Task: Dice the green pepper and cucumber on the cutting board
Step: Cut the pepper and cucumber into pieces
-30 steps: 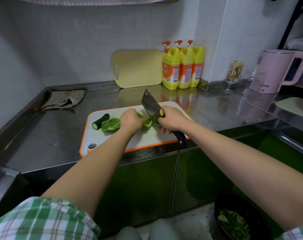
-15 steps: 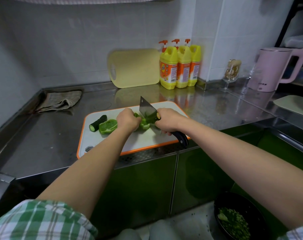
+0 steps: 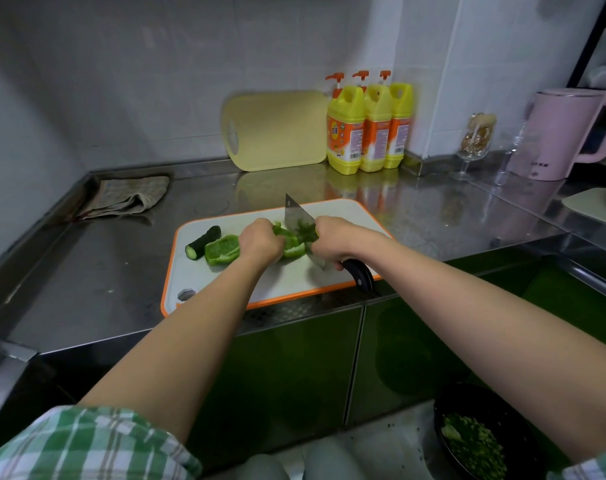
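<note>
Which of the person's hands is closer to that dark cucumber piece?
Left. The left hand holds a pepper strip just right of the cucumber piece, a pepper chunk lying between them; the right hand grips the cleaver farther right.

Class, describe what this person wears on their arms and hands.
Both arms are bare below short green-and-white checked sleeves, the left sleeve and right sleeve. The left hand and right hand are bare too; no gloves, watch or bracelet show.
</note>
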`<act>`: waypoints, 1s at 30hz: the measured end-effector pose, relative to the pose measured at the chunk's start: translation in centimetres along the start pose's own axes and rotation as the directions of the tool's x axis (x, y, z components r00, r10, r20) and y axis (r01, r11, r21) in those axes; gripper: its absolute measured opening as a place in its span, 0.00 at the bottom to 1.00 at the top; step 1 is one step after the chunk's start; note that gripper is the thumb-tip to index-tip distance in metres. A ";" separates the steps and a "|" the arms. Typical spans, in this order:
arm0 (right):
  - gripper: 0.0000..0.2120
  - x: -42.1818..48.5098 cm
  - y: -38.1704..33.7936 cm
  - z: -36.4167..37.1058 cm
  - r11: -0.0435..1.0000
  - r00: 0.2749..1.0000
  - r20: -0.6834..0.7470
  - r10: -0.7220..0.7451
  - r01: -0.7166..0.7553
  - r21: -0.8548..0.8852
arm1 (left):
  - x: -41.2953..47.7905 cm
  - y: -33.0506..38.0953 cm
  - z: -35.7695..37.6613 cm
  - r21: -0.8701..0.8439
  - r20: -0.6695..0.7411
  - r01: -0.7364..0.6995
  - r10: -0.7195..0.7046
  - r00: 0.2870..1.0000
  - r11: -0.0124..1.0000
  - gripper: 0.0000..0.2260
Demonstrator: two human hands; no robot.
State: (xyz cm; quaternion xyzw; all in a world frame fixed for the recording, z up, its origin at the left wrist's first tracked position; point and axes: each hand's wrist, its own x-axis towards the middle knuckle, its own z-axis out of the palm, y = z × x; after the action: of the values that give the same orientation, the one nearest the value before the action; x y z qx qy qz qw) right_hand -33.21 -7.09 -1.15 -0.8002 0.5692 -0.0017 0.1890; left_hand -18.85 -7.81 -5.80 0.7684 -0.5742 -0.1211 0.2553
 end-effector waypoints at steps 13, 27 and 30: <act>0.04 1.6 0.1 0.8 0.996 0.994 -0.113 0.005 0.004 0.084 | -0.6 -1.7 -1.6 -0.275 -0.120 0.012 -0.047 0.992 0.961 0.14; 0.10 0.7 3.4 -0.9 0.975 0.960 -0.250 0.127 -0.074 0.209 | -0.1 -3.8 -2.9 -0.279 -0.087 0.191 -0.223 0.971 0.941 0.12; 0.08 0.2 3.0 -1.0 0.983 0.958 -0.230 0.172 -0.152 0.101 | 0.0 -4.1 -3.0 -0.088 -0.145 0.160 -0.171 0.974 0.983 0.12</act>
State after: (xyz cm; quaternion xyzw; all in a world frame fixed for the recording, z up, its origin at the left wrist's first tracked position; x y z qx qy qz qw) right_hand -36.15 -8.38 -1.20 -0.7365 0.6507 -0.1054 0.1515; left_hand -14.05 -6.24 -5.44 0.8103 -0.4820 -0.1047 0.3163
